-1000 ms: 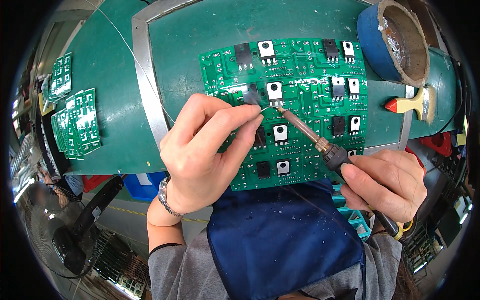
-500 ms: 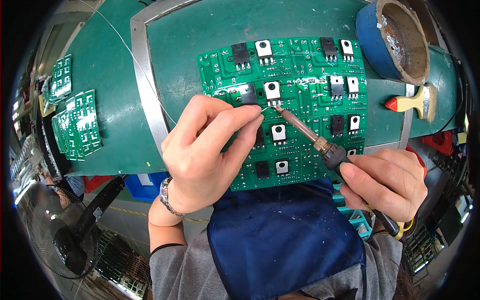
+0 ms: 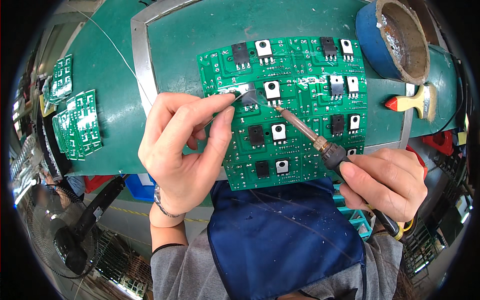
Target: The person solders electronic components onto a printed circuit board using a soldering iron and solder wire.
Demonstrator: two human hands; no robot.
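Note:
A green circuit board panel (image 3: pixel 295 52) with rows of black and silver-faced three-legged components lies flat in front of me. My left hand (image 3: pixel 182 135) hovers over its left edge, thumb and forefinger pinching a thin solder wire (image 3: pixel 121 52) that trails off to the upper left. The wire's short end points at the board, apart from the iron. My right hand (image 3: pixel 387 180) grips a soldering iron (image 3: pixel 302 129) like a pen. Its tip rests at the legs of a silver-faced component (image 3: pixel 272 90) in the second row, where a wisp of smoke seems to rise.
A blue-sided round pot (image 3: pixel 372 42) stands at the far right, with a brush (image 3: pixel 412 103) nearer me. Stacked small circuit boards (image 3: pixel 80 125) lie on the left of the green table (image 3: pixel 120 125). Metal strips edge the work area. A fan (image 3: pixel 65 235) is at lower left.
My left hand has moved left, drawing the solder wire away from the iron's tip and uncovering a black component. My right hand and the iron stay in place.

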